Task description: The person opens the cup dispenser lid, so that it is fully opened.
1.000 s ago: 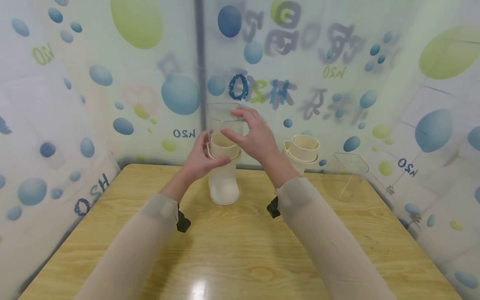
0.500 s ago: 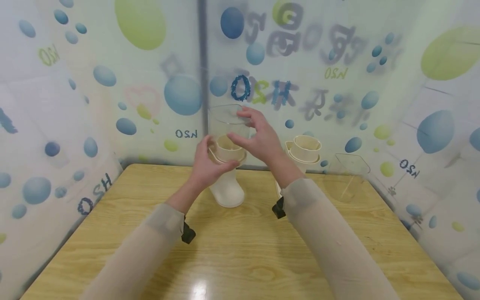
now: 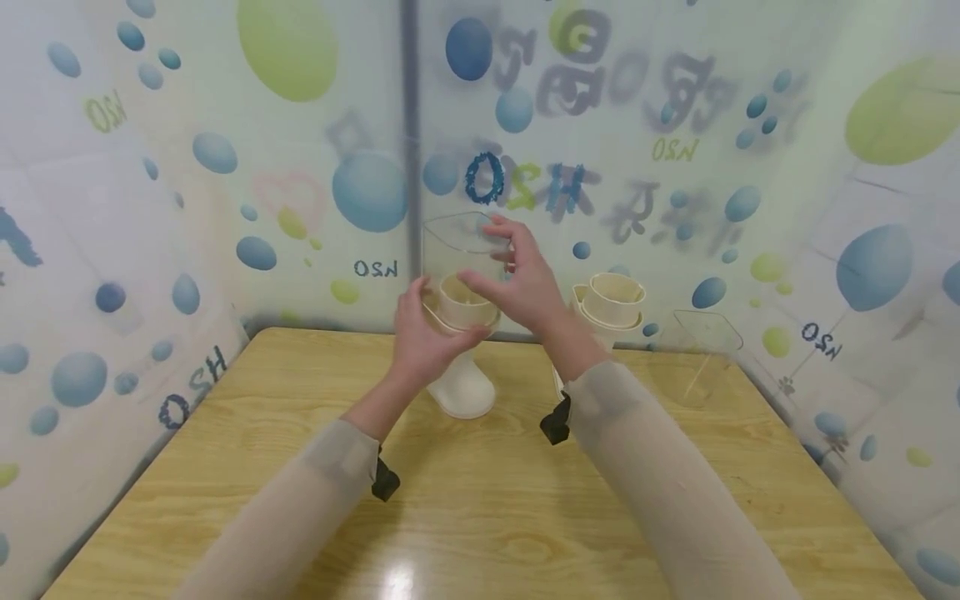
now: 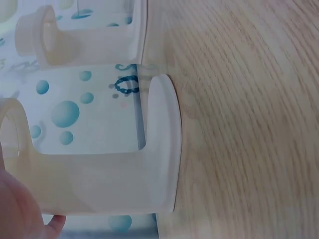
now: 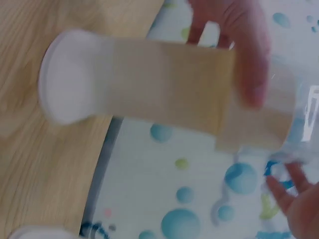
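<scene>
The left hand [image 3: 431, 333] holds the upper part of a cream stand [image 3: 465, 392] near the back of the wooden table [image 3: 487, 517]. The right hand [image 3: 525, 283] holds, with thumb and fingers, a clear container [image 3: 453, 237] around the stand's cup [image 3: 467, 310].

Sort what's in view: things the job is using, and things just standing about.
In use:
cream stand, gripped by the left hand
clear container at its top, held by the right hand

Apparently idle, touched by neither hand:
second cream stand
second clear container
</scene>
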Tool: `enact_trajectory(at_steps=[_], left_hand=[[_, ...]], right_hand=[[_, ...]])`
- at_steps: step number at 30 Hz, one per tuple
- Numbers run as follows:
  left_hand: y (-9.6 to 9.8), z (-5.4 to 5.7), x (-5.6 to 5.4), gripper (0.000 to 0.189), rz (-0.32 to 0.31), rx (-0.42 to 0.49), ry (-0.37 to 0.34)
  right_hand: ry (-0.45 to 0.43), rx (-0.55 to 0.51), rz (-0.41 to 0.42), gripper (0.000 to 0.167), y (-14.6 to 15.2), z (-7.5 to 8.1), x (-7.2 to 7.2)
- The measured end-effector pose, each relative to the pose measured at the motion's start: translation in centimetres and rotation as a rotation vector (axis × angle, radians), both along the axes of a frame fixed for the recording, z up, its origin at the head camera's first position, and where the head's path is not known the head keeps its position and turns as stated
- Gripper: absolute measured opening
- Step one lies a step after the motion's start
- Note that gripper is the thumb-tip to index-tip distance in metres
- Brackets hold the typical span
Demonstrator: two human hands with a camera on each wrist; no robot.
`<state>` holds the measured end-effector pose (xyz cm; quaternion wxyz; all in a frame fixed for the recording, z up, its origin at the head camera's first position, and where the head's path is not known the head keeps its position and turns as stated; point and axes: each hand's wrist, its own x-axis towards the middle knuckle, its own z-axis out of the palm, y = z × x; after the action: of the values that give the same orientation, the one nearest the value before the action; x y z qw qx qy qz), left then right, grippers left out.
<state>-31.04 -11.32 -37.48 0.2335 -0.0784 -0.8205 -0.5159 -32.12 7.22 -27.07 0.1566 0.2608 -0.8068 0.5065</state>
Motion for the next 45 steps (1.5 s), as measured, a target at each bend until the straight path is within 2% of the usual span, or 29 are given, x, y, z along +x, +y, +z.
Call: enact_trajectory(at_steps=[3, 5, 11, 13, 18, 24, 27, 31, 36, 38, 41, 45], left_hand=[[0.2, -0.1, 0.2, 0.130, 0.006, -0.001, -0.009], [0.2, -0.2, 0.3, 0.130, 0.006, 0.008, -0.020], [0.5, 0.3, -0.1, 0.134, -0.080, 0.095, -0.057], [0.5, 0.5, -0.4, 0.133, -0.101, 0.102, -0.065], [0.2, 0.8, -0.8, 0.127, -0.101, 0.066, -0.068], [0.1, 0.9, -0.9, 0.129, -0.102, 0.046, -0.061], [-0.1, 1.0, -0.8, 0.128, -0.112, 0.030, -0.080], [-0.5, 1.1, -0.7, 0.126, -0.122, -0.006, -0.105], [-0.8, 1.2, -0.7, 0.127, -0.117, -0.018, -0.112], [-0.9, 1.2, -0.8, 0.127, -0.117, -0.024, -0.118], [-0.9, 1.4, -0.9, 0.126, -0.125, -0.033, -0.118], [-0.9, 1.4, -1.0, 0.127, -0.140, -0.030, -0.110]], right_hand=[[-0.021, -0.046, -0.057, 0.082, -1.1, 0.1, 0.4], [-0.005, -0.047, -0.088, 0.085, -1.8, 0.1, 0.5], [0.066, -0.007, -0.151, 0.083, -2.6, -0.4, 0.7], [0.052, 0.001, -0.185, 0.084, -2.8, -0.2, 0.9], [-0.010, 0.012, -0.258, 0.084, -3.4, 0.4, 1.1], [-0.071, -0.042, -0.287, 0.080, -3.2, 1.0, 1.0], [-0.039, 0.039, -0.310, 0.076, -3.3, 1.1, 1.3], [0.045, 0.128, -0.341, 0.074, -3.4, 1.2, 1.6], [0.008, 0.086, -0.350, 0.072, -3.5, 1.6, 1.7], [0.004, 0.129, -0.350, 0.074, -3.6, 1.8, 2.0], [0.043, 0.186, -0.354, 0.075, -3.6, 2.0, 2.1], [0.010, 0.120, -0.364, 0.071, -3.3, 2.1, 2.0]])
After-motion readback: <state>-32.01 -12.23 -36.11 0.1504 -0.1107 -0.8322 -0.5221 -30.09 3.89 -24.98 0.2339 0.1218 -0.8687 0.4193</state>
